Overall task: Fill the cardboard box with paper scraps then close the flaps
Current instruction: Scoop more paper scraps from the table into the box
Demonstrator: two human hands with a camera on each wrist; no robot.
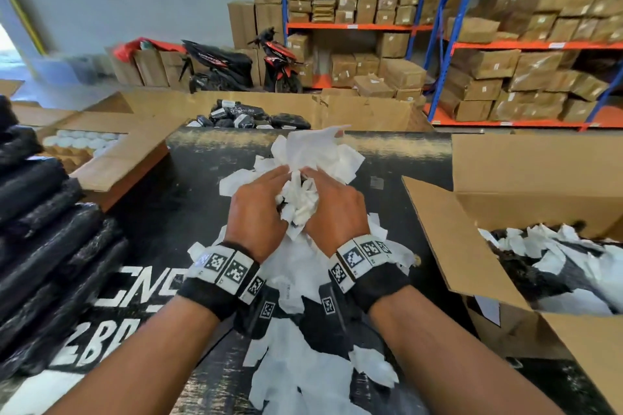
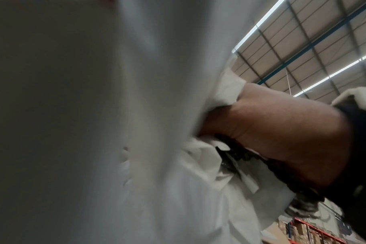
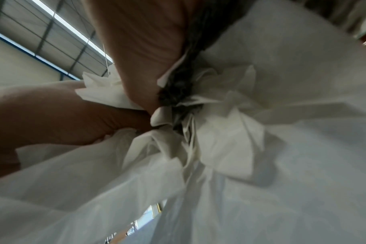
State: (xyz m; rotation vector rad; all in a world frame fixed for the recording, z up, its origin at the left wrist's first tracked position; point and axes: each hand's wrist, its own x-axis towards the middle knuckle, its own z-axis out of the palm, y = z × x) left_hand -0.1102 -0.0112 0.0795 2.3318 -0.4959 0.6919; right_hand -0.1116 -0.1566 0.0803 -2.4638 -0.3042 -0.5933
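— Paper scraps (image 1: 296, 377) lie nearest, spread white across the black table (image 1: 188, 212). What are the hands doing?

— Both press together over the heap. The left hand (image 1: 254, 209) and the right hand (image 1: 333, 209) each curl their fingers round a crumpled wad of scraps (image 1: 298, 204), gripped between them.

— And the cardboard box (image 1: 526, 185)?

— It stands at the right of the table, flaps up and open, with white scraps and something black already inside. Black wrapped bundles (image 1: 43, 236) are stacked at the left.
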